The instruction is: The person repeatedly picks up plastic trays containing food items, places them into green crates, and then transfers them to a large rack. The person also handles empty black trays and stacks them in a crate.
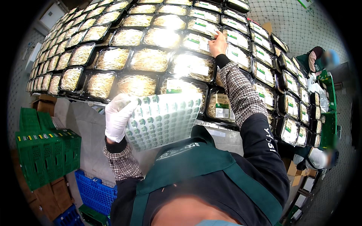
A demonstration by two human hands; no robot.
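My left hand (117, 116), in a white glove, grips a sheet of green-and-white stickers (164, 118) by its left edge, held low in front of my chest. My bare right hand (217, 43) reaches far forward and its fingertips press on the lid of a clear tray of bean sprouts (203, 27) in the upper rows. Many such black-rimmed trays (151, 60) cover the table; those on the right carry green-and-white labels (264, 94), those on the left have none.
Green plastic crates (47, 154) stand at the left, blue crates (94, 190) and cardboard boxes (49, 194) below them. Two other people (316, 58) work at the right along a green conveyor frame (330, 120). The table's metal edge (222, 130) runs before me.
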